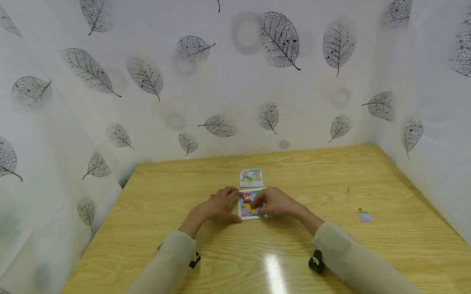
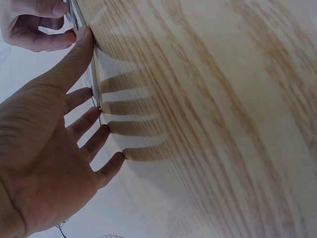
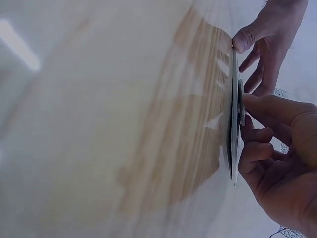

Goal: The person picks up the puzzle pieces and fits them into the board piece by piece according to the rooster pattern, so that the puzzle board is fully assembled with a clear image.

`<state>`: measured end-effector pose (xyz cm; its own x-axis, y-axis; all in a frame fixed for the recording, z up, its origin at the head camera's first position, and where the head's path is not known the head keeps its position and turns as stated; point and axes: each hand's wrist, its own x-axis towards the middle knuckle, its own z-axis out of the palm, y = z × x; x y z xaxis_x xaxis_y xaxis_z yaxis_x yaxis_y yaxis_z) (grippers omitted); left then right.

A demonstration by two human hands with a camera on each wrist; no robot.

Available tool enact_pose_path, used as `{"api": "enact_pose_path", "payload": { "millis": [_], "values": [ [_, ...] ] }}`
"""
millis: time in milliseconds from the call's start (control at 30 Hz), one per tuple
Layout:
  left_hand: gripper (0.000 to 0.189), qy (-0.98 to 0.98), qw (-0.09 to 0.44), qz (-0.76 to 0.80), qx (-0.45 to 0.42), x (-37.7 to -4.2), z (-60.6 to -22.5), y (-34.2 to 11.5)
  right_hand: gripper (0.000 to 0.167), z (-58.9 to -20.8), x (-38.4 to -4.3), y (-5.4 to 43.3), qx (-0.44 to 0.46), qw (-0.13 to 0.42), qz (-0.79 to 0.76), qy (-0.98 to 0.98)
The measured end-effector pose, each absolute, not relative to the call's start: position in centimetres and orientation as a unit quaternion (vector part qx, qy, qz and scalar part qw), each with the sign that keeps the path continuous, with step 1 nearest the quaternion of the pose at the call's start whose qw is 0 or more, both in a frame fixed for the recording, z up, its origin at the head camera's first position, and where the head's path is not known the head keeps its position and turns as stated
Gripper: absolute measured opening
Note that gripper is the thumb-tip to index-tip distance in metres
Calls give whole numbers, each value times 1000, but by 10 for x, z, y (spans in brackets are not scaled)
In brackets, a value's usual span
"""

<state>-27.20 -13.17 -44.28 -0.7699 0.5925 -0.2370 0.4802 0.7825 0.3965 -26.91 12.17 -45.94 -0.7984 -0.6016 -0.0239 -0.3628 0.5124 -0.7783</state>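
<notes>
A puzzle board [image 1: 244, 217] with a white border and a rooster picture lies flat in the middle of the table. My left hand [image 1: 221, 205] braces its left side, fingers spread and fairly straight, with the thumb [image 2: 81, 42] at the near edge. My right hand [image 1: 276, 202] is over the board's right part. Between its thumb and fingers it pinches a thin puzzle piece [image 3: 241, 101], seen edge-on close over the board in the right wrist view. The picture on that piece is hidden by the hand.
Just behind the board lies a rooster picture card [image 1: 251, 178]. A loose puzzle piece [image 1: 365, 215], purple and green, rests on the table [image 1: 233, 270] at the right. Leaf-patterned cloth [image 1: 224, 77] hangs around the back and sides.
</notes>
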Motion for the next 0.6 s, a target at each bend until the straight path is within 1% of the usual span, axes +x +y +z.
{"api": "enact_pose_path", "payload": {
  "millis": [133, 300, 600],
  "values": [
    [81, 928, 176, 156, 290, -273, -443, -132, 18, -460, -269, 120, -297, 132, -401, 856],
    [81, 928, 177, 154, 289, -273, -444, -132, 19, -461, -269, 119, -297, 124, -386, 865],
    [81, 929, 177, 152, 287, -273, -442, -131, 22, -460, -266, 120, -280, 151, -404, 858]
  ]
}}
